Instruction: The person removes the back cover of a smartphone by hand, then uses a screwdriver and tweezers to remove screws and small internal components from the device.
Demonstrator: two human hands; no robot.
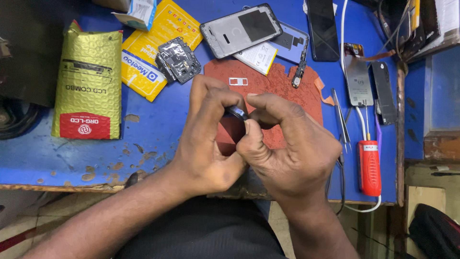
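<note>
Bright, even light; sharp, soft shadows

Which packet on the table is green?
The padded packet on the far left is green, with a red band at its end. The two other packets beside it are yellow and flat.

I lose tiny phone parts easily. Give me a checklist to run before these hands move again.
1. Small dark part pinched by both hands: ok.
2. Left hand and right hand over the red mat: ok.
3. Small metal tray piece lying flat on the mat: ok.
4. Tweezers near the right hand: ok.
5. Part's condition: cannot tell, fingers hide it.
6. Phone frame away from the table edge: ok.
</note>
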